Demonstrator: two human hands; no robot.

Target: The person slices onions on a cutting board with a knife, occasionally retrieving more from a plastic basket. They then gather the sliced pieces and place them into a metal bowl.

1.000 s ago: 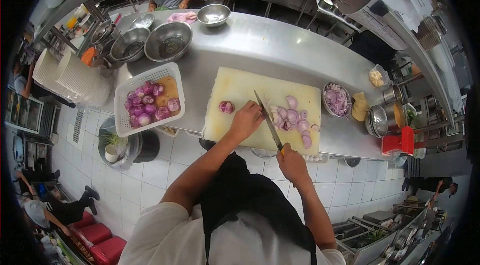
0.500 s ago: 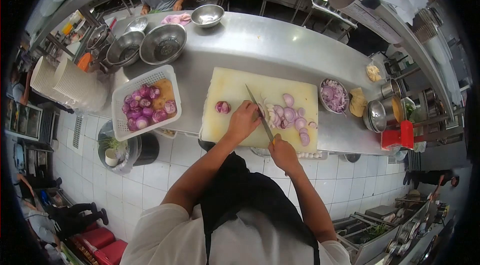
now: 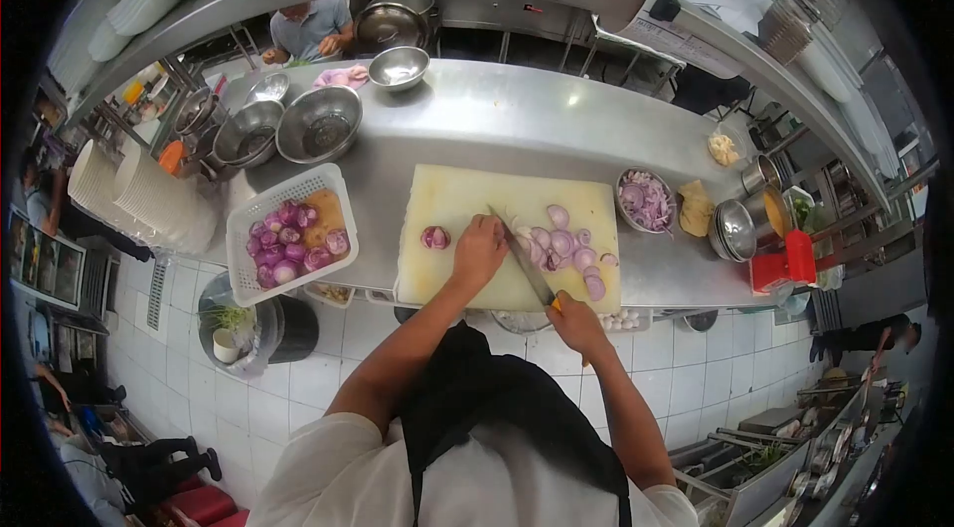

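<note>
My right hand [image 3: 574, 320] is closed round the yellow handle of a kitchen knife [image 3: 530, 269]. Its long blade points away and to the left over the pale cutting board [image 3: 427, 191]. On the blade's left side my left hand [image 3: 480, 249] is closed, fingers bent, on a red onion piece that is almost wholly hidden under them. Sliced red onion [image 3: 561, 245] lies loose to the right of the blade. Left of my left hand, a peeled red onion [image 3: 434, 237] rests by itself on the board.
A white basket [image 3: 343, 197] of whole red onions stands at left, a metal bowl [image 3: 624, 212] of sliced onion at right. Steel bowls [image 3: 320, 120] sit at the back left. A red container [image 3: 785, 264] is at far right. Another person [image 3: 313, 28] is across the counter.
The view has tilted, so the counter appears lower. Relative to the board, the knife has shifted slightly right and nearer me. My left hand has moved a little farther from me.
</note>
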